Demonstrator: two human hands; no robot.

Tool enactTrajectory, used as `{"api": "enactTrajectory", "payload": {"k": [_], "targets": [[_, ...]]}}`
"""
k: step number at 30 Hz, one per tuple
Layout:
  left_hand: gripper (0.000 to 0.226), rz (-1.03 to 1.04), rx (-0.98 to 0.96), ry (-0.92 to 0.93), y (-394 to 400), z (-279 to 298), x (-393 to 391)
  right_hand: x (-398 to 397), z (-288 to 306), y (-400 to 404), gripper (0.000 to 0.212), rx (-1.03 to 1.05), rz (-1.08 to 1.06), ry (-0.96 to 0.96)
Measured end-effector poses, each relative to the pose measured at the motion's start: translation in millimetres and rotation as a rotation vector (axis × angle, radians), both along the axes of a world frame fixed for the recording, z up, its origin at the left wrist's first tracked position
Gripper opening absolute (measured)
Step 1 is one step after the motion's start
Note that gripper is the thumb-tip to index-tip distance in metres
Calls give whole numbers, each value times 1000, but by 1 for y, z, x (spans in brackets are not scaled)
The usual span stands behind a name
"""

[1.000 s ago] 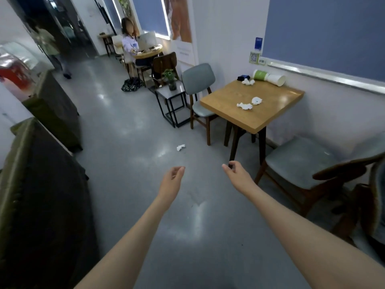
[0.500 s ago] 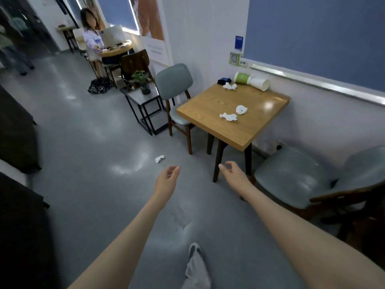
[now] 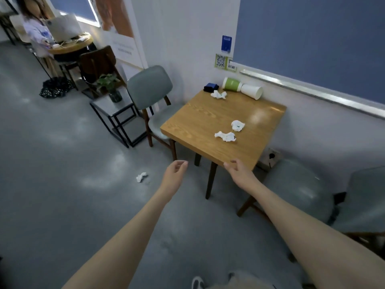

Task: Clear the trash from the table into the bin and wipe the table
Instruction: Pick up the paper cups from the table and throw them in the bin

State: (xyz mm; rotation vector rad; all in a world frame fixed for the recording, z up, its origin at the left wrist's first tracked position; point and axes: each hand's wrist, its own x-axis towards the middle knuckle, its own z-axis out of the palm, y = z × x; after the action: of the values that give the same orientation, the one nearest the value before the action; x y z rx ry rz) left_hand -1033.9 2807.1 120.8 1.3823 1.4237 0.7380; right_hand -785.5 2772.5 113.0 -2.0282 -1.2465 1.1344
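Nothing picked up yet. Both hands are out front with nothing in them: left hand (image 3: 175, 174) over the floor, fingers loosely curled, right hand (image 3: 239, 172) relaxed right at the near corner of the worktop (image 3: 200, 122). Trash on it: two crumpled tissues (image 3: 226, 136) (image 3: 238, 125) mid-table, a third tissue (image 3: 218, 94) by the wall, plus tipped-over paper cups (image 3: 242, 88). The wads should weigh next to nothing and squash, so just pinch them anywhere. I'd hold the cups lightly round the body, since they probably crush easily. There's another wad on the floor (image 3: 141, 176). No bin in sight.
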Motion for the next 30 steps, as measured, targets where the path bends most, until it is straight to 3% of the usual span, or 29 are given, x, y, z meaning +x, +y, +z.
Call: {"api": "enactTrajectory", "payload": {"k": [4, 16, 30], "targets": [[32, -48, -25, -9, 55, -9, 14, 12, -11, 47, 62, -15, 10, -86], [32, -122, -94, 117, 217, -27, 74, 72, -59, 210, 57, 21, 38, -77], [31, -292, -56, 221, 382, -26, 179, 164, -62, 352, 62, -39, 122, -259]]}}
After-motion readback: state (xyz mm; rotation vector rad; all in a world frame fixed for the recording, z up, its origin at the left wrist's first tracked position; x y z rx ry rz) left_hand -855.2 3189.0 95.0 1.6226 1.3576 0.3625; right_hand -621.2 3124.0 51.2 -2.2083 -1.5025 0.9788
